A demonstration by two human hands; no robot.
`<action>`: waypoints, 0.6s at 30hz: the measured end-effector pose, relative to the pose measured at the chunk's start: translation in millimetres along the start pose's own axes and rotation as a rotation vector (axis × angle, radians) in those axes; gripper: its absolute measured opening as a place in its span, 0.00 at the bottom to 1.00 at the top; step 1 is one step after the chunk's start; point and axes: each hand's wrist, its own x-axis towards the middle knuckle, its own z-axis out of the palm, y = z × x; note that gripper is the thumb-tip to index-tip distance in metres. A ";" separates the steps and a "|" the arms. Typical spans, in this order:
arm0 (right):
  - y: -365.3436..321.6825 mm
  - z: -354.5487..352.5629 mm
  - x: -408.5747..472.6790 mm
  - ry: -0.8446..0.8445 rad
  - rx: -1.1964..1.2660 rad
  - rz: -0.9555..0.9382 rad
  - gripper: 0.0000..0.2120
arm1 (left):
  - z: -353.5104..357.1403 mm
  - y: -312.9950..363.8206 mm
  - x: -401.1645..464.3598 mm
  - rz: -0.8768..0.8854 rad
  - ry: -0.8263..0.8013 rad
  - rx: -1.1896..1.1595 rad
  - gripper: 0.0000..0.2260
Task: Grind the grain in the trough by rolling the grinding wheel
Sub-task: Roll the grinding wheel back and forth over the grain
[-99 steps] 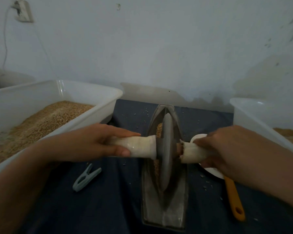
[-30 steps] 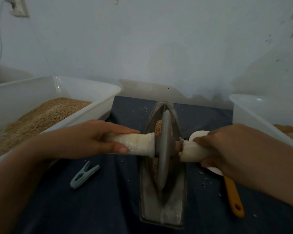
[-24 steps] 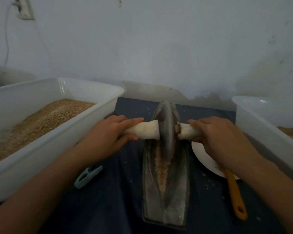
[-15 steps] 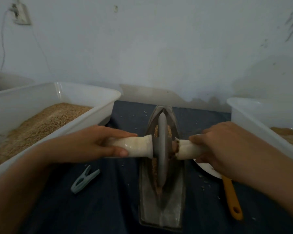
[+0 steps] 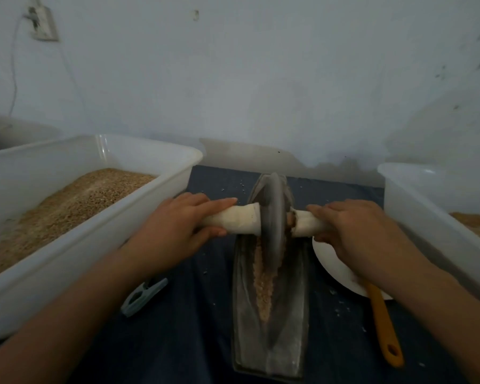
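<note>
In the middle of the frame, I have the grinding wheel (image 5: 272,214) at the far end of the trough (image 5: 270,314). My left hand (image 5: 175,231) and right hand (image 5: 360,231) each wrap an end of the white handle (image 5: 240,223), which lies crosswise. The grain (image 5: 262,281) stretches toward me along the trough's length, so I judge the next roll comes back lower in frame.
</note>
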 end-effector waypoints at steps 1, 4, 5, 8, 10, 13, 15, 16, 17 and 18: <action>-0.9 -3.6 -1.8 -0.012 -0.011 -0.023 0.21 | -3.4 -1.1 -0.1 -0.009 -0.043 -0.066 0.24; -7.2 -21.7 -11.1 -0.093 -0.050 -0.116 0.14 | -20.7 -4.3 -3.6 -0.038 -0.237 -0.280 0.22; -9.4 -29.0 -15.0 -0.128 -0.057 -0.142 0.13 | -27.2 -4.5 -5.5 -0.041 -0.294 -0.349 0.22; -12.2 -45.8 -26.9 -0.201 -0.043 -0.173 0.16 | -40.4 -3.8 -10.1 -0.009 -0.415 -0.479 0.23; -11.7 -48.2 -29.9 -0.199 -0.020 -0.161 0.20 | -41.7 -3.4 -10.0 -0.002 -0.420 -0.505 0.21; -9.8 -36.2 -22.0 -0.150 0.020 -0.125 0.17 | -34.3 -3.1 -8.0 -0.037 -0.364 -0.430 0.22; -7.2 -20.8 -11.1 -0.080 0.020 -0.081 0.17 | -23.1 -0.9 -5.8 -0.054 -0.257 -0.281 0.23; -5.0 -13.2 -6.6 -0.050 0.010 -0.051 0.18 | -15.8 -0.1 -4.4 -0.047 -0.175 -0.180 0.22; -3.0 -6.8 -2.5 -0.023 0.005 -0.022 0.20 | -8.4 0.5 -2.9 -0.026 -0.085 -0.080 0.22; -1.1 -1.8 -0.1 -0.005 0.001 0.000 0.22 | -1.7 1.1 -1.3 -0.003 -0.012 -0.001 0.23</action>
